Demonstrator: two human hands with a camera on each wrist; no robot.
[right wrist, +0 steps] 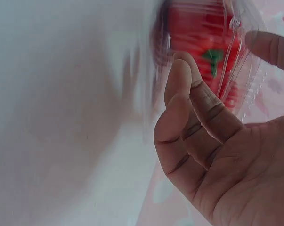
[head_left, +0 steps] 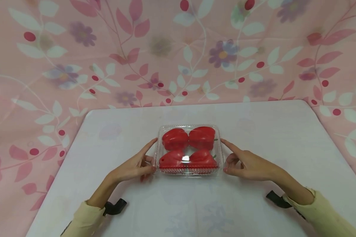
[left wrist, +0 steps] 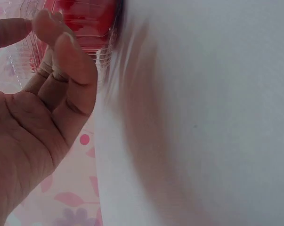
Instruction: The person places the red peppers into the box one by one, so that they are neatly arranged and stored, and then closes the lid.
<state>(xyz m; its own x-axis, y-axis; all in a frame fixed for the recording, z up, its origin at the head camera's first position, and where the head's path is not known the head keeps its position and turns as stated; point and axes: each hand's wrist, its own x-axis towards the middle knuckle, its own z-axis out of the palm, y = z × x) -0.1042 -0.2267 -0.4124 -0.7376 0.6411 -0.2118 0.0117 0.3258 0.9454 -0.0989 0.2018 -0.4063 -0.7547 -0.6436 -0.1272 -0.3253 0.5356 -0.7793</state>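
A clear plastic clamshell box (head_left: 190,175) lies on the white table with its lid down. Several red bell peppers (head_left: 175,139) fill it in two rows, and green stems show on the right-hand ones. At the box's left side is my left hand (head_left: 133,167), index fingertip by the back part and thumb by the front corner. My right hand (head_left: 250,164) mirrors it on the right side. In both wrist views the remaining fingers bend loosely beside the box wall, not wrapped around it. A pepper's green stem (right wrist: 212,56) shows through the plastic in the right wrist view.
The white table (head_left: 121,128) has rounded back corners. Behind it hangs a pink cloth (head_left: 166,65) printed with leaves and flowers. Black wrist mounts (head_left: 115,207) stick out near both light yellow sleeves (head_left: 84,219).
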